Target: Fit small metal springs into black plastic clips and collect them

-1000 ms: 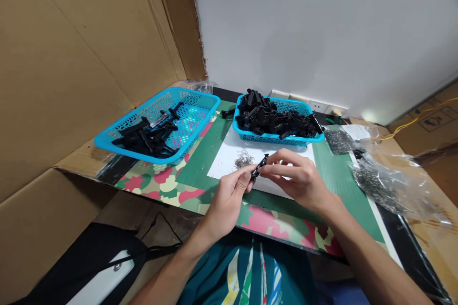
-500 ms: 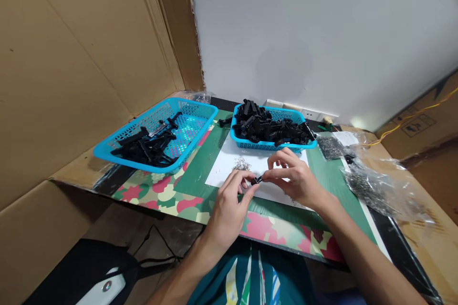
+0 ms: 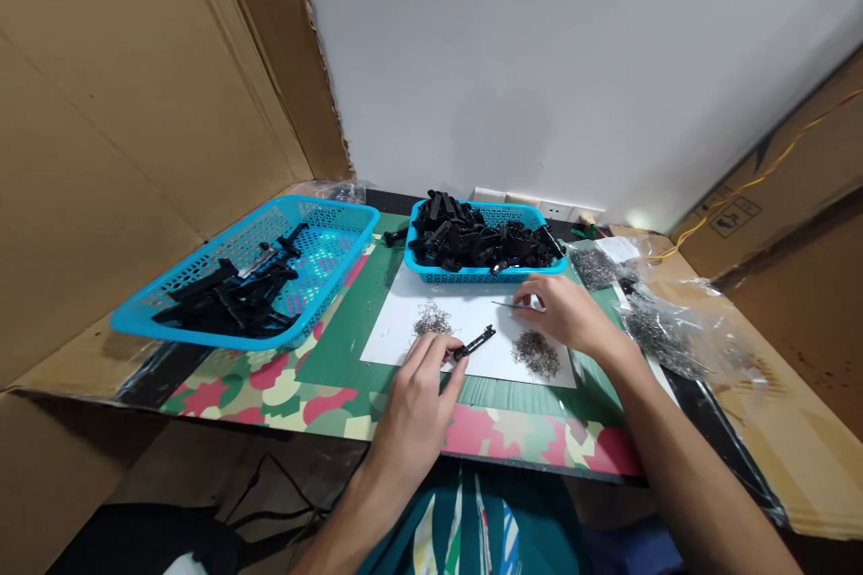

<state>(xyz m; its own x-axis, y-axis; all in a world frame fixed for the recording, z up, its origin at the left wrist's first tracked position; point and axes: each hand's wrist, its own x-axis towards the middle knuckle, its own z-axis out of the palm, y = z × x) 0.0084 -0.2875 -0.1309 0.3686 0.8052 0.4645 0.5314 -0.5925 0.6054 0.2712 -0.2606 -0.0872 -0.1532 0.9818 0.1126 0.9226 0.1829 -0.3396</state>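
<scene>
Grip of the left hand (image 3: 419, 386): pinching one slim black part (image 3: 478, 340) by its near end, over the single white sheet (image 3: 387, 337). Right hand (image 3: 559, 310): grip pinching one thin rod (image 3: 505, 304), free end pointing left. Two heaps of small metal pieces, left heap (image 3: 431, 321) and right heap (image 3: 536, 354), lie on the sheet. Two blue baskets stand on the bench (image 3: 725, 445): left basket (image 3: 333, 265) partly filled with black parts, right basket (image 3: 485, 275) piled above its rim, both too tangled to count. One loose black piece (image 3: 396, 237) lies between them. Two clear bags, far bag (image 3: 593, 268) and near bag (image 3: 664, 337), sit at right.
</scene>
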